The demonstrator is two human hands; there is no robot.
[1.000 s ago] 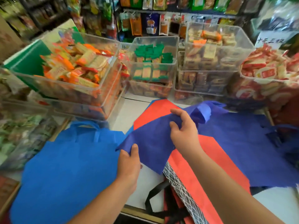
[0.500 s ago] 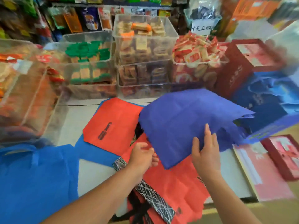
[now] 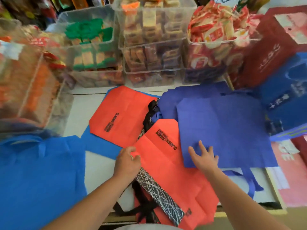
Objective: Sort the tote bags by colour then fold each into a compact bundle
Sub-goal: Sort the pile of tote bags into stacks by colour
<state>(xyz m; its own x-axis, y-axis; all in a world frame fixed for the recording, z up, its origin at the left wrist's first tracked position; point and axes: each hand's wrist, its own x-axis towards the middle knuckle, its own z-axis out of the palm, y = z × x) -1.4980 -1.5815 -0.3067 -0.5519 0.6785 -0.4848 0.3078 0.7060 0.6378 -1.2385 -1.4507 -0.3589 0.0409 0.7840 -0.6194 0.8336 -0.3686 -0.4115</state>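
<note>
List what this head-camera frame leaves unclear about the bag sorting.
- Head view, motion blur: whether the left hand pinches the edge of the near red bag.
- The top purple bag, under the right hand, covers the pile; count unknown.
- The far red bag covers most of a blue bag.
- The frame's left edge cuts off the light blue bag.

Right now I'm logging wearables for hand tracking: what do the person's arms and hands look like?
Both forearms are bare to the frame edge: no sleeves, gloves, watch or bracelet show. The left hand and right hand carry no visible rings, though blur limits detail.
</note>
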